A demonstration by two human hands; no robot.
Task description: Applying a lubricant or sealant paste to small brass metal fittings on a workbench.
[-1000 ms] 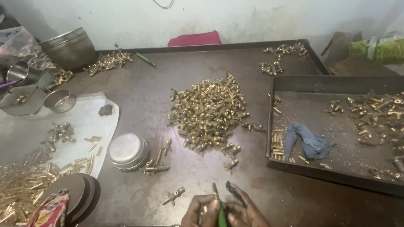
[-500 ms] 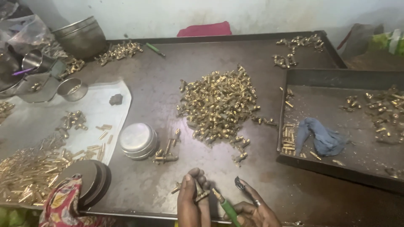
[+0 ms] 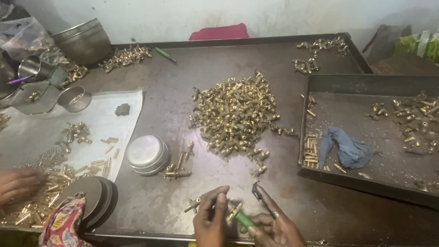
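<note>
My left hand (image 3: 211,218) is at the near table edge, its fingers pinching a small brass fitting (image 3: 234,212). My right hand (image 3: 274,226) is beside it and grips a green-handled tool (image 3: 244,221) whose tip meets that fitting. A small dark piece (image 3: 256,190) sits at my right index fingertip. Another brass fitting (image 3: 192,206) lies on the table just left of my left hand. A large heap of brass fittings (image 3: 235,114) lies mid-table, beyond both hands.
A dark metal tray (image 3: 366,84) at right holds a blue rag (image 3: 347,148) and scattered fittings. Steel bowls (image 3: 147,154), dark discs (image 3: 93,199), a white sheet (image 3: 98,126) with brass pins and a steel pot (image 3: 82,41) stand left. Another person's hand (image 3: 16,185) rests far left.
My hands have come further into view and closed together on the fitting and the tool. Another person's hand has appeared at the far left.
</note>
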